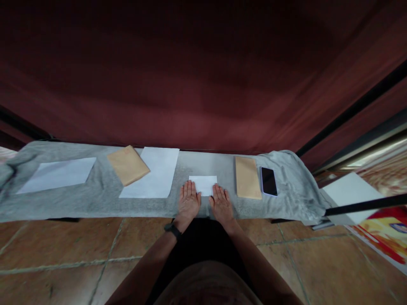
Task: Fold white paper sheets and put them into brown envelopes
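A small white rectangle of paper (pixel 205 184), possibly folded, lies on the grey cloth in front of me. My left hand (pixel 189 201) rests flat on its left side, fingers stretched out. On the opposite side, my right hand (pixel 221 203) lies flat with its fingertips over the right edge. Both thumbs point inward near the lower edge of the paper. To the left is a large white sheet (pixel 159 176), partly covered by a tilted brown envelope (pixel 128 165). Another brown envelope (pixel 248 178) lies to the right of my right hand.
A smartphone (pixel 269 181) lies beside the right envelope. At the far left is another white sheet (pixel 59 174). The grey cloth (pixel 98 199) covers a long narrow surface, with a dark red curtain (pixel 190 84) behind it. Dark metal bars (pixel 365 206) cross at the right.
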`<state>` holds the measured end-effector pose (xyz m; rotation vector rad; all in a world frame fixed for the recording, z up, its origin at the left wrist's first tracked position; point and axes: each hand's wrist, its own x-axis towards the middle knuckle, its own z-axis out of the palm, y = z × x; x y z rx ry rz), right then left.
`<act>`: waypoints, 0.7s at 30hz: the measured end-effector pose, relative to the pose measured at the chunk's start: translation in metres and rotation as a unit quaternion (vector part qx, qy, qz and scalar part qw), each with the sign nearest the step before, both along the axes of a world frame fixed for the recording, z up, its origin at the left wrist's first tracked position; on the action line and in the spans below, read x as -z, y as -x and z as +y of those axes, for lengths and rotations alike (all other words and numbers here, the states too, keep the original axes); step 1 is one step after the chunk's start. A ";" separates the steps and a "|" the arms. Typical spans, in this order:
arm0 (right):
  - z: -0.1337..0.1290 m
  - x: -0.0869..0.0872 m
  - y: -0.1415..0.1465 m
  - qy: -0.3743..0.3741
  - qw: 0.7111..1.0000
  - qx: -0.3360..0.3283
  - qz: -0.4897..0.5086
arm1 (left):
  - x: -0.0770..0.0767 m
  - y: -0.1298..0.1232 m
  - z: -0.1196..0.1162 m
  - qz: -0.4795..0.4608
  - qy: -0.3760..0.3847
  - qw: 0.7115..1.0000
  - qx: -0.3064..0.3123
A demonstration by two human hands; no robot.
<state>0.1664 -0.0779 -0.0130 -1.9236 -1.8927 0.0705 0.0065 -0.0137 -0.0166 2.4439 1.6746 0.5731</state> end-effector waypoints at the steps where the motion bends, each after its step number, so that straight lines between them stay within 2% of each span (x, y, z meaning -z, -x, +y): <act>1: 0.000 0.001 0.000 -0.003 1.000 0.000 -0.008 | -0.002 -0.005 -0.001 0.016 0.003 1.000 0.014; 5: 0.000 0.005 -0.001 -0.012 0.999 -0.002 -0.042 | -0.009 -0.027 0.001 0.089 0.037 0.991 0.097; 8: 0.001 0.004 0.000 -0.012 0.998 0.002 -0.055 | -0.010 -0.037 0.009 0.117 0.045 0.985 0.117; 14: 0.001 0.000 0.001 -0.009 0.998 0.016 -0.061 | -0.010 -0.033 0.025 0.124 0.034 0.987 0.095; 18: -0.001 -0.001 0.002 -0.005 0.998 0.014 -0.056 | -0.010 -0.023 0.025 0.111 0.018 0.992 0.049; 21: 0.005 -0.004 0.005 0.012 0.999 0.037 -0.035 | -0.008 -0.018 0.025 0.104 0.013 0.994 0.041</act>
